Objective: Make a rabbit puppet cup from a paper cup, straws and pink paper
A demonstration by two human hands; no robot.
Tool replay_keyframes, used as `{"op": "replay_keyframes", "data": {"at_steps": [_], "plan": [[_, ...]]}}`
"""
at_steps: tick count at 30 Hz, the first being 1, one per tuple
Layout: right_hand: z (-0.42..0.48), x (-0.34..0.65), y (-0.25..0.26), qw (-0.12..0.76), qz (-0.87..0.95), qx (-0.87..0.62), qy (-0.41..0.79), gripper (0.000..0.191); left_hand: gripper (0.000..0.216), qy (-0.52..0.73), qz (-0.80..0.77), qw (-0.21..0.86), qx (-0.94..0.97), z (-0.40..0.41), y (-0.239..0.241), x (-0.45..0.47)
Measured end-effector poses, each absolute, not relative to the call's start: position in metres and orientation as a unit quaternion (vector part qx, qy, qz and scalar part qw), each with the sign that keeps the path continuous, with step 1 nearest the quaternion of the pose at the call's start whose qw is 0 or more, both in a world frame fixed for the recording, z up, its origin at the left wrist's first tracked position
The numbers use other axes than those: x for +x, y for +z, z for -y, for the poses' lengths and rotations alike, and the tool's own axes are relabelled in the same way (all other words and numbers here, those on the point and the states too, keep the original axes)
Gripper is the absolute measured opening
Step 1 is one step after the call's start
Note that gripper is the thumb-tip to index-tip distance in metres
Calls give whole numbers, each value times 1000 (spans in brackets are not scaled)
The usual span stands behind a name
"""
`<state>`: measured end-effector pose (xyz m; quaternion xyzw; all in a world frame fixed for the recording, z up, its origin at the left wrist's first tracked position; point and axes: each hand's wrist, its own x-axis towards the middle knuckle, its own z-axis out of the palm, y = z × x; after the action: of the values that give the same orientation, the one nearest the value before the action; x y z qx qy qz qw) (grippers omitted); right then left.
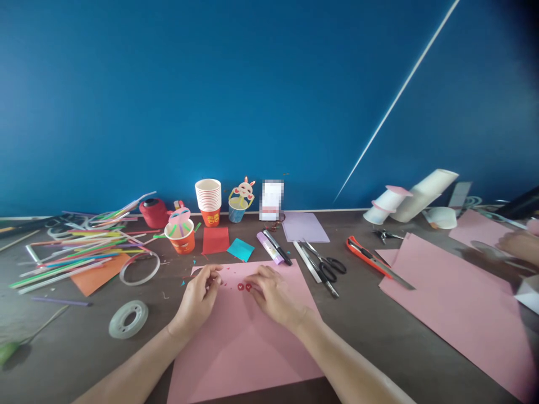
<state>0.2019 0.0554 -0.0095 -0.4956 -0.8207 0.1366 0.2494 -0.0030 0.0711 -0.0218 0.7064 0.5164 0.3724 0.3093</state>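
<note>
A pink sheet of paper (248,348) lies flat before me with both hands over its upper part. Two small red paper circles, each with a pale heart mark, sit side by side on it. My right hand (275,294) has its thumb and fingertips closed at the right circle (248,287); the left circle (240,287) is just beyond the fingertips. My left hand (200,294) rests by the sheet's left edge, fingers loosely curved and apart from the thumb, with nothing visible in them. Tiny red scraps (228,269) are scattered between the hands.
Scissors (326,262), a glue stick (269,248) and a red utility knife (370,258) lie to the right. Tape (128,319) and coloured straws (84,258) are left. Paper cups (208,199) stand behind. Another person's hand (520,247) is at far right, near pink sheets (458,297).
</note>
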Motion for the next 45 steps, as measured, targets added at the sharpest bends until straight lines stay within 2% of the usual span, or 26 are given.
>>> {"op": "replay_keyframes", "data": {"at_steps": [9, 25, 32, 39, 42, 45], "plan": [[-54, 202, -6, 236, 820, -501, 148, 23, 21, 385, -514, 299, 706, -72, -20, -2], [-58, 204, -11, 261, 821, -481, 161, 32, 32, 299, -447, 195, 820, -60, -16, 5], [-68, 204, -21, 315, 795, -484, 186, 38, 28, 349, -460, 244, 779, -64, -20, 1], [-69, 205, -18, 315, 784, -502, 183, 36, 20, 388, -498, 323, 705, -76, -24, -2], [-69, 204, -18, 307, 781, -514, 180, 36, 22, 384, -488, 290, 728, -67, -18, 0], [-71, 204, -21, 312, 770, -529, 173, 33, 26, 335, -375, 235, 832, -52, -11, 6]]}}
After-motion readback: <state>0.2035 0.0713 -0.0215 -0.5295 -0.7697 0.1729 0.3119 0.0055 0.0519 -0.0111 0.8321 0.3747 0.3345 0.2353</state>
